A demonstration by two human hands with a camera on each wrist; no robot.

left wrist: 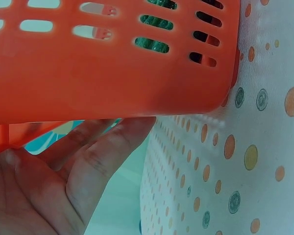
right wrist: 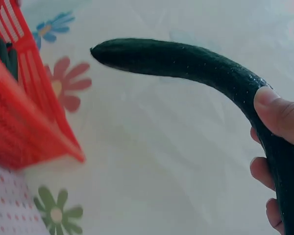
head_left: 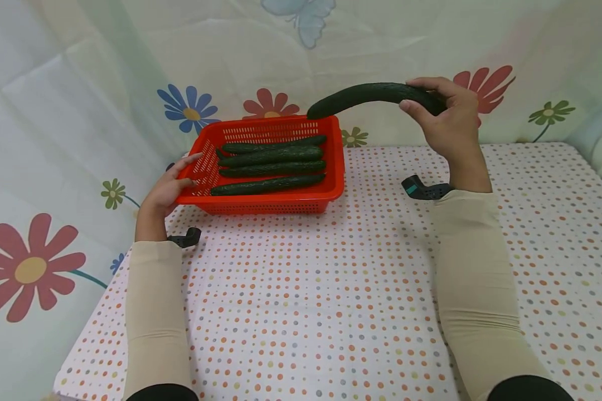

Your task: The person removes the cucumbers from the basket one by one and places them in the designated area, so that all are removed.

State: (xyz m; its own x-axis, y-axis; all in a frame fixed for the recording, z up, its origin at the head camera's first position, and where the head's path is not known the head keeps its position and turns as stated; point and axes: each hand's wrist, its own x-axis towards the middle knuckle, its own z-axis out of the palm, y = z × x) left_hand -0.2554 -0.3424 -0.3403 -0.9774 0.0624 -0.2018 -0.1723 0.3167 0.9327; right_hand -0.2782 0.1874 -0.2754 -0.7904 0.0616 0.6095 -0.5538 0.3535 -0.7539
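A curved dark green cucumber is raised in my right hand, which grips it near one end between thumb and fingers. Its far tip points left, over the back right corner of the red plastic basket. In the right wrist view the cucumber bends down into the hand, with fingertips showing on its other side. My left hand holds the basket's left rim, thumb and a finger reaching over it. Inside the basket several cucumbers lie side by side. In the left wrist view, part of the left hand is hidden by the basket wall.
A white cloth with coloured dots covers the table. Behind it hangs a pale curtain printed with flowers and a butterfly. Dark wrist cameras stick out at both wrists.
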